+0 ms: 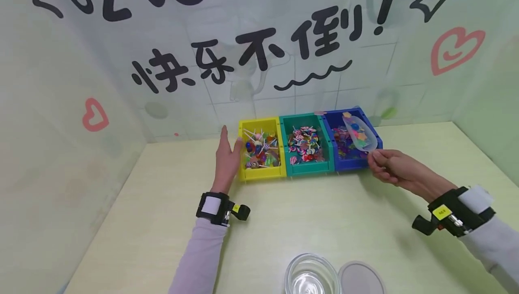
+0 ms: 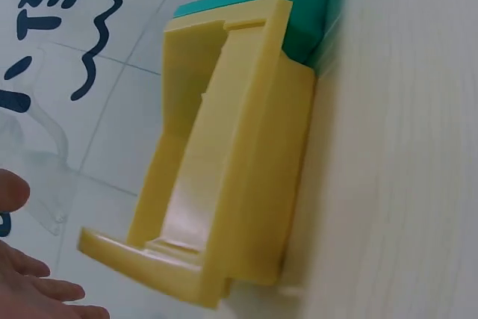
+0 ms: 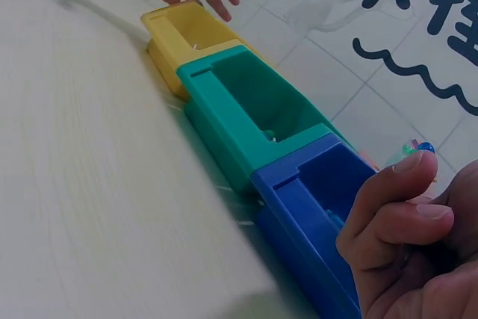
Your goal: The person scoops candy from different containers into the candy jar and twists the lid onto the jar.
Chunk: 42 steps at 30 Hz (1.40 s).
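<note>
The right hand (image 1: pixel 391 165) sits just off the front right corner of the blue bin (image 1: pixel 352 164), fingers curled and pinching the handle of a clear plastic scoop (image 1: pixel 360 133). The scoop tilts up over the blue bin's right side with a few coloured candies lying in its bowl. In the right wrist view the thumb and forefinger are pressed together around the handle, so it's a firm pinch.

Over on the far side from the blue bin, the left hand (image 1: pixel 227 155) stands with straight, relaxed fingers, palm flat against the outer left wall of the yellow bin (image 1: pixel 261 173). It grips nothing. The left wrist view shows fingertips (image 2: pixel 33 289) close beside that yellow wall.

Three bins stand in a touching row: the blue bin, the green bin (image 1: pixel 308 168) directly to its left holding swirl-patterned sweets, then the yellow bin beyond that with lollipops on sticks. The blue bin itself holds small purple and mixed-colour pieces.

Nearer the person than the blue bin, well apart from it, a clear round container (image 1: pixel 311 276) sits on the table (image 1: pixel 162 222) with its lid (image 1: pixel 361 279) lying just beside it
</note>
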Tool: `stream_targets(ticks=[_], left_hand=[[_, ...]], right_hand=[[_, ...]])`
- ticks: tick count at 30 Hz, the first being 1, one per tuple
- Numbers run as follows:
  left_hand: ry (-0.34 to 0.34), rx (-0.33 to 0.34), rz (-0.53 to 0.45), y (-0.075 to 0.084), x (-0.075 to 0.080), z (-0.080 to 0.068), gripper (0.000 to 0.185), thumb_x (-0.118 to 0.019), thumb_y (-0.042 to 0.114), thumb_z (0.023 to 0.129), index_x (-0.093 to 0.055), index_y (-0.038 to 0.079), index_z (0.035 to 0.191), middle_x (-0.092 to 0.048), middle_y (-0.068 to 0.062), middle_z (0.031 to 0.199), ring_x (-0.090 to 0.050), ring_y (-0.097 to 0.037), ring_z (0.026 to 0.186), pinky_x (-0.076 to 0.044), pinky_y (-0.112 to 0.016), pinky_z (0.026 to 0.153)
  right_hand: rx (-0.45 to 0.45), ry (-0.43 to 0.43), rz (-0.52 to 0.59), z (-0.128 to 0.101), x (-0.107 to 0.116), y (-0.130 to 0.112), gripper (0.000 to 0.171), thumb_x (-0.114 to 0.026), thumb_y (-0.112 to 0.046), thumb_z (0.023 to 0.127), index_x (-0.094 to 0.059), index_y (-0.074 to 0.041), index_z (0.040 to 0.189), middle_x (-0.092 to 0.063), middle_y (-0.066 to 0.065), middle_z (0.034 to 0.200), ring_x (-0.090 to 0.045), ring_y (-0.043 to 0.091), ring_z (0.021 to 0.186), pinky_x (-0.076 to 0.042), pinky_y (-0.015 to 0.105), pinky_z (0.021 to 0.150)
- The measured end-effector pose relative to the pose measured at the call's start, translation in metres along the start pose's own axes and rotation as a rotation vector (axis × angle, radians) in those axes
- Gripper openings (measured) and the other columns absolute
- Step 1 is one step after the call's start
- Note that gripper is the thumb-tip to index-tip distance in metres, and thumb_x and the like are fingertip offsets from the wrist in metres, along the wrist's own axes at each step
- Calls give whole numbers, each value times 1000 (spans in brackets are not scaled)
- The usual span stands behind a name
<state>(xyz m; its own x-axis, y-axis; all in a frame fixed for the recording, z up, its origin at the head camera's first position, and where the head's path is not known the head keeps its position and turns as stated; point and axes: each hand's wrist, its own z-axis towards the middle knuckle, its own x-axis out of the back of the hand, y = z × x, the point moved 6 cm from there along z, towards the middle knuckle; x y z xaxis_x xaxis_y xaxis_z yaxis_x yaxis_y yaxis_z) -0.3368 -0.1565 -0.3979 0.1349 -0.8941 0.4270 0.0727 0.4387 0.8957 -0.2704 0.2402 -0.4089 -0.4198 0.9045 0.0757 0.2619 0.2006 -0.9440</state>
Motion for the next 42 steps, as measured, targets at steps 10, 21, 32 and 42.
stream_targets(ticks=[10,21,32,42], left_hand=[[-82,-249,-126,36,22,-47,55,-37,35,103,-19,25,154,-20,6,160,-21,-16,148,-25,-45,118],[-490,-264,-399,58,-2,-127,48,-29,20,105,-21,23,153,-27,1,158,-30,-25,145,-29,-47,115],[-889,-146,-384,53,-26,-190,49,-28,33,105,-15,37,152,-25,8,159,-29,-14,145,-30,-28,116],[-1152,-298,-228,49,-43,-224,84,-37,70,88,1,34,154,-19,6,161,-24,-16,147,-31,-36,116]], right_hand=[[90,-123,-79,-38,-3,-15,36,-31,-35,104,-49,-7,93,-37,-2,68,-24,22,52,-16,42,52],[157,-477,95,-87,-34,-27,41,-13,-16,107,-49,0,95,-29,13,69,-16,29,46,-9,40,38],[80,-587,145,-123,-75,-29,38,-9,-8,106,-37,11,89,-24,16,61,-17,24,40,-19,22,32],[-9,-719,160,-146,-105,-25,34,-14,-4,105,-36,16,88,-23,20,57,-17,24,37,-19,20,31]])
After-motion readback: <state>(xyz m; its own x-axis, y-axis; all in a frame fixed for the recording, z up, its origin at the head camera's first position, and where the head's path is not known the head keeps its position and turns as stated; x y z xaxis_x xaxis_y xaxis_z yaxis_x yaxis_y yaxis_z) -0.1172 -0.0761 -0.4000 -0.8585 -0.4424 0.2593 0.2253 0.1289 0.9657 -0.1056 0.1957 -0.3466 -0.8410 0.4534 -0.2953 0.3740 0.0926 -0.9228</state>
